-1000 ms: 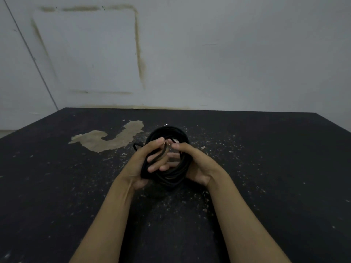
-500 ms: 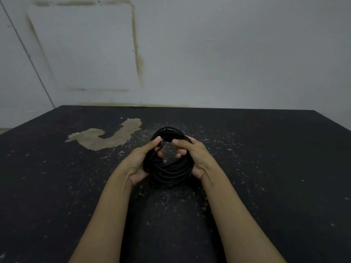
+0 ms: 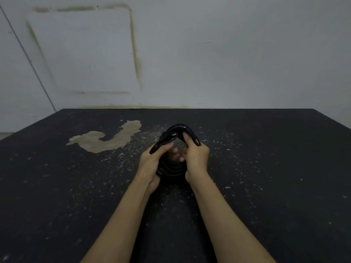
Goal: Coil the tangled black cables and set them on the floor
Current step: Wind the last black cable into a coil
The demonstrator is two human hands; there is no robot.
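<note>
A coil of black cable (image 3: 173,168) is held upright between both hands just above the dark floor (image 3: 266,186). My left hand (image 3: 152,162) grips the coil's left side, thumb over the top strands. My right hand (image 3: 195,157) grips the right side, fingers curled through the loop. The far arc of the coil (image 3: 178,128) rises above my fingers. The coil's lower edge blends into the dark floor.
The black floor is speckled with pale dust, with a tan bare patch (image 3: 106,139) at the left of the coil. A grey-white wall (image 3: 209,54) with yellowish stain lines stands behind the floor's far edge.
Both hands have closed tighter around the coil, squeezing it narrower and taller. The loose loop at the left of the coil is no longer seen.
</note>
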